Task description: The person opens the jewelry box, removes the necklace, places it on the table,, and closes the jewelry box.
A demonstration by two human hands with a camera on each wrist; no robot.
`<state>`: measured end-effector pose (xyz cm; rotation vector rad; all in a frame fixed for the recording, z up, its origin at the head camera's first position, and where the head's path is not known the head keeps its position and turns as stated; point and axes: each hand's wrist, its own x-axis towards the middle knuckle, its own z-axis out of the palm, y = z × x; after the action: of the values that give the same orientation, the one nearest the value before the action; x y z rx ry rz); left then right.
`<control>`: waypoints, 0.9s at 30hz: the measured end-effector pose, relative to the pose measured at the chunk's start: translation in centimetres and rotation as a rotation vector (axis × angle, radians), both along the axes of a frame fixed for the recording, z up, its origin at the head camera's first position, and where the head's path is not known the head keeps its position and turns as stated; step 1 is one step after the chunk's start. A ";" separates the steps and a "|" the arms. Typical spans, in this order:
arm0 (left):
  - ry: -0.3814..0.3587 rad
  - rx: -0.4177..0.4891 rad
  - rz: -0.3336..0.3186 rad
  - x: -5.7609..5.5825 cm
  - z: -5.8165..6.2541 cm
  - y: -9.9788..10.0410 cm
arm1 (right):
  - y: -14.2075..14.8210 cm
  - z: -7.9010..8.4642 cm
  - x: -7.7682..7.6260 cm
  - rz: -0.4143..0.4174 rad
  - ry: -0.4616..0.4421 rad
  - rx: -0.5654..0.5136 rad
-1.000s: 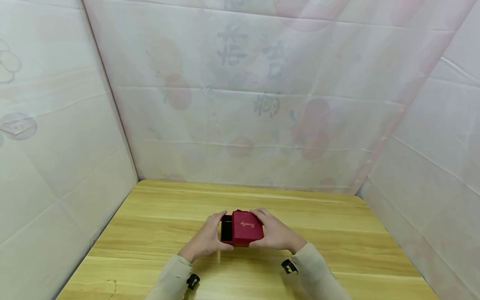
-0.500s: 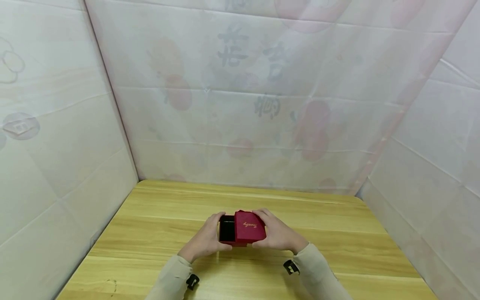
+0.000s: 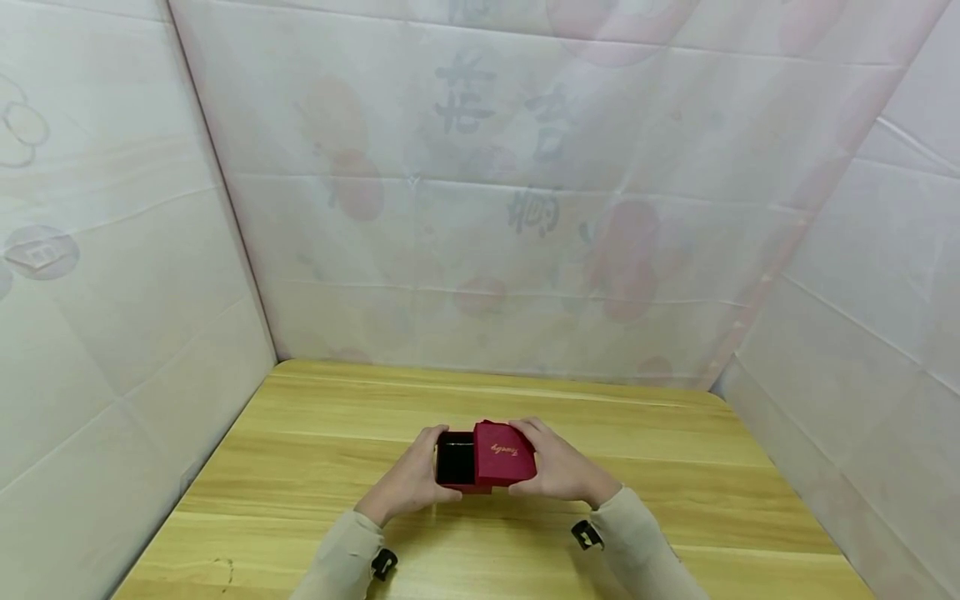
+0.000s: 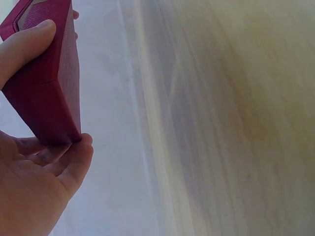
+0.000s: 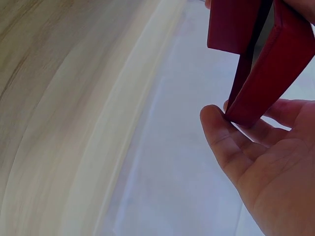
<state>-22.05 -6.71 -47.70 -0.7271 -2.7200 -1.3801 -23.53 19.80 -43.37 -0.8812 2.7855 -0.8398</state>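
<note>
A red jewelry box is parted in two, with its base point(image 3: 455, 461) on the left and its lid point(image 3: 502, 458) on the right. The base's black inside shows in the head view, and I see nothing in the visible part. My left hand point(image 3: 408, 478) grips the base between thumb and fingers; the left wrist view shows its red side point(image 4: 42, 105). With thumb and fingers my right hand point(image 3: 562, 468) holds the lid, which bears gold lettering. Still over the base's right part, the lid sits tilted, a gap showing between them in the right wrist view.
A wooden table point(image 3: 315, 458) lies under both hands. Pale printed cloth point(image 3: 480, 250) hangs behind it, with more cloth walls at the left and right. A black band point(image 3: 384, 564) sits on each sleeve.
The lid has slid to the right with my right hand, tilting a little. More of the base's black inside shows. My left hand and the base have shifted only slightly left.
</note>
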 end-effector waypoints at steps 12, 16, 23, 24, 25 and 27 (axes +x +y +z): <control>-0.022 -0.026 0.006 0.0 0.2 -0.2 | 0.8 -0.3 -0.1 -0.014 -0.006 0.006; -0.028 -0.046 0.012 0.1 0.2 -0.2 | 0.9 -0.4 -0.1 -0.012 -0.004 0.008; -0.021 -0.068 0.023 0.2 0.1 -0.4 | 1.2 -0.6 0.0 -0.010 -0.002 0.008; -0.021 -0.071 0.024 0.2 0.1 -0.4 | 1.3 -0.6 0.0 -0.009 -0.001 0.007; -0.022 -0.076 0.026 0.3 0.1 -0.4 | 1.3 -0.7 0.0 -0.010 0.000 0.009; -0.020 -0.083 0.026 0.3 0.0 -0.5 | 1.5 -0.8 0.0 -0.012 0.001 0.013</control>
<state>-21.76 -7.16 -47.69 -0.6833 -2.8070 -1.2830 -23.57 21.26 -44.17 -0.8643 2.7968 -0.8220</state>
